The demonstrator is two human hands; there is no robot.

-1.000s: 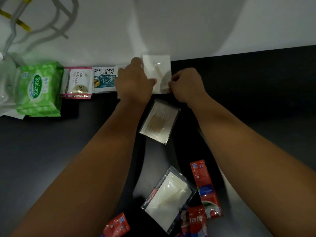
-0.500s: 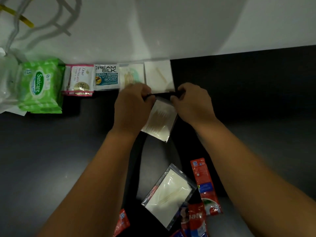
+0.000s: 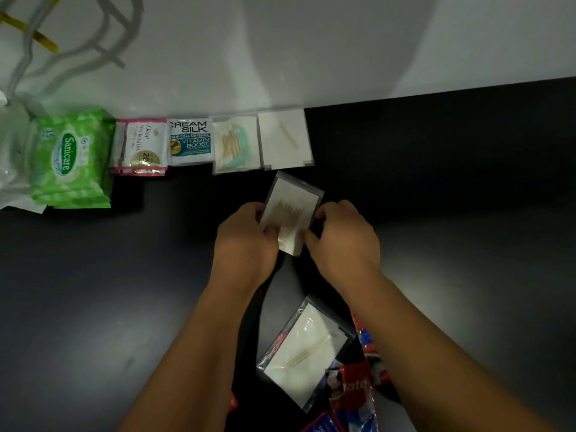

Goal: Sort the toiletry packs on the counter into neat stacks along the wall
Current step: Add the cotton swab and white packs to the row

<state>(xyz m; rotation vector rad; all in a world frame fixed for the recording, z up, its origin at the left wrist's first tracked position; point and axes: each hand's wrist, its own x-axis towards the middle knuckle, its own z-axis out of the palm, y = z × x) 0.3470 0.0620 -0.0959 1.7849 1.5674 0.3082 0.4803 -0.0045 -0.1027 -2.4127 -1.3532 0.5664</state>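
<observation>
Both hands hold a clear pack of toothpicks (image 3: 291, 210) over the dark counter (image 3: 436, 213). My left hand (image 3: 246, 241) pinches its left edge and my right hand (image 3: 339, 241) pinches its right edge. Along the wall runs a row: green Sanicare wipes (image 3: 70, 157), a pink Dove sachet (image 3: 140, 148), a Cream Silk sachet (image 3: 190, 141), a clear cotton-bud pack (image 3: 235, 145) and a clear pack (image 3: 285, 138) with one stick. Near me lies another clear toothpick pack (image 3: 304, 353), with red toothpaste sachets (image 3: 355, 388) beside it.
A crumpled clear plastic bag (image 3: 11, 151) sits at the far left by the wipes. The white wall (image 3: 280, 51) bounds the counter's far edge. More red sachets (image 3: 232, 403) poke out below my left forearm.
My hands drew back from the pack at the wall, came down to the toothpick pack in the middle and took hold of its two edges.
</observation>
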